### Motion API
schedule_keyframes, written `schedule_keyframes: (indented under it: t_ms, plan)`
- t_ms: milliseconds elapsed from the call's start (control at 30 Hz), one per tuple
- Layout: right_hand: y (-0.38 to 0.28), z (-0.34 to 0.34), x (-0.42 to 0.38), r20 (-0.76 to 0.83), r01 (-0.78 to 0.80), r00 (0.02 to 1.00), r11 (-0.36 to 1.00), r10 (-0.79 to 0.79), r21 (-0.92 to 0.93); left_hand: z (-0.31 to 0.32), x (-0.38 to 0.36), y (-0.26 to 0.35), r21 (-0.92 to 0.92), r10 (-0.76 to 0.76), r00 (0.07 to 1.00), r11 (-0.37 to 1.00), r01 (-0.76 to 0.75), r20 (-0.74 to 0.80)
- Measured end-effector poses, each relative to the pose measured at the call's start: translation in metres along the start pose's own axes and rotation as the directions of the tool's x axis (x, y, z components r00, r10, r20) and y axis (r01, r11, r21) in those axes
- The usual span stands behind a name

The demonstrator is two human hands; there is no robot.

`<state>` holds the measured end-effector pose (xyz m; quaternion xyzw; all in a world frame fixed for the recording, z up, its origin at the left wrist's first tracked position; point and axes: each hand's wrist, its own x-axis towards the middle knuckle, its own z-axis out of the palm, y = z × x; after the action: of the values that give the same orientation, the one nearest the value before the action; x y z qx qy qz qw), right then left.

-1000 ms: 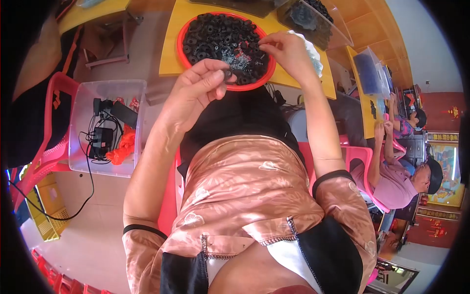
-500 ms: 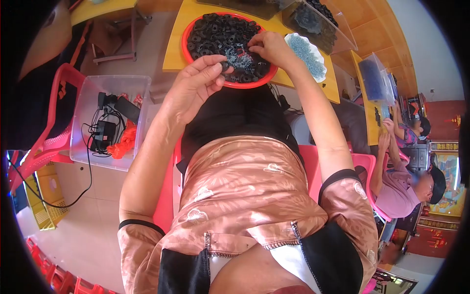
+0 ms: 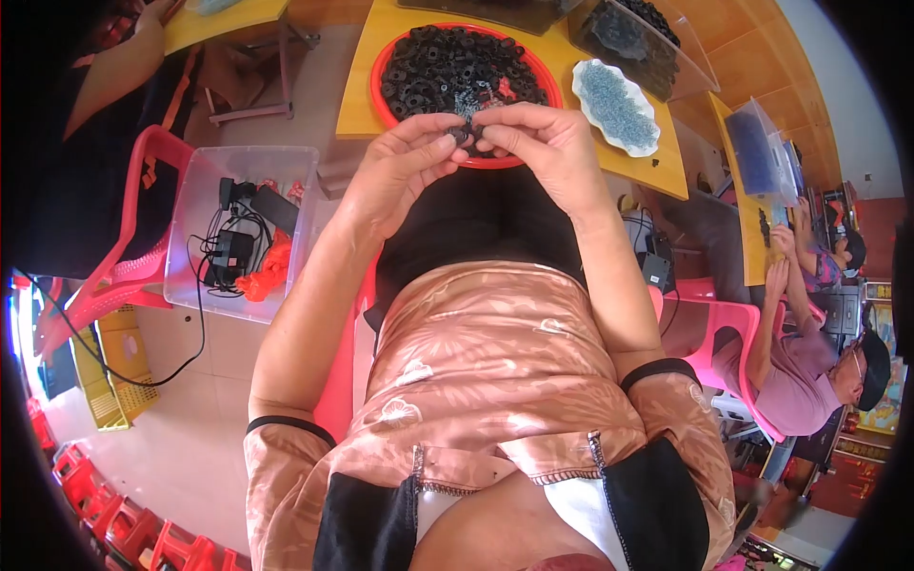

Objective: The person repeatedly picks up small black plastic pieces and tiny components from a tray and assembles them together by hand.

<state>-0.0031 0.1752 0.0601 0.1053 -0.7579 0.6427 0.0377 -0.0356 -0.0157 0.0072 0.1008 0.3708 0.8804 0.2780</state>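
Over the near edge of a red basin (image 3: 378, 88), my two hands meet fingertip to fingertip. My left hand (image 3: 409, 162) pinches a small round black plastic part (image 3: 459, 135) between thumb and fingers. Pressed up against it, my right hand (image 3: 547, 147) is also closed in a pinch; whatever lies between its fingertips is small, dark and mostly hidden. Many similar black parts (image 3: 428, 71) fill the basin. Among them lie a small heap of silvery pieces (image 3: 466, 102) and a little red item (image 3: 505, 88).
Right of the basin, a white scalloped dish (image 3: 654, 145) holds small blue-grey pieces on the yellow table (image 3: 674, 177). Clear bins (image 3: 700, 71) stand behind. To the left is a translucent box (image 3: 305, 167) with cables and adapters. Two other people sit at a table on the right.
My right hand has come out of the basin and moved left to meet my left hand at the black part. The whole view has shifted slightly to the right.
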Motion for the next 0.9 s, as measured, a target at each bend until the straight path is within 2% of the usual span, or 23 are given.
schedule_keyframes:
  t_ms: [67,200,433,600,733,833,900]
  plan:
    - [-0.003,0.005,-0.003,0.003,0.046,0.999,0.995,-0.046,-0.087,0.001,-0.001,0.0,0.056,0.018,1.0,0.998,-0.018,-0.005]
    - [-0.009,0.009,-0.006,-0.017,-0.011,1.0,0.997,0.01,-0.072,0.001,-0.001,-0.002,0.199,0.056,0.998,0.978,-0.056,0.005]
    - [-0.007,0.011,-0.01,-0.032,-0.073,0.997,0.995,0.075,0.066,0.009,-0.005,-0.003,0.429,0.148,0.985,0.887,-0.173,0.091]
    - [-0.002,0.003,-0.009,0.032,-0.114,0.993,0.983,0.111,0.143,0.009,-0.005,-0.006,0.485,0.156,0.979,0.851,-0.199,0.129]
    - [0.0,0.005,-0.011,0.054,-0.119,0.992,0.985,0.113,0.121,0.009,-0.006,-0.011,0.527,0.201,0.971,0.815,-0.24,0.132]
    - [0.0,0.004,-0.011,0.075,-0.104,0.992,0.991,0.098,0.084,0.006,-0.008,-0.009,0.605,0.143,0.979,0.77,-0.204,0.148]
    - [0.0,-0.002,-0.014,0.105,-0.121,0.988,0.986,0.109,0.115,0.011,-0.008,-0.01,0.568,0.132,0.977,0.797,-0.205,0.166]
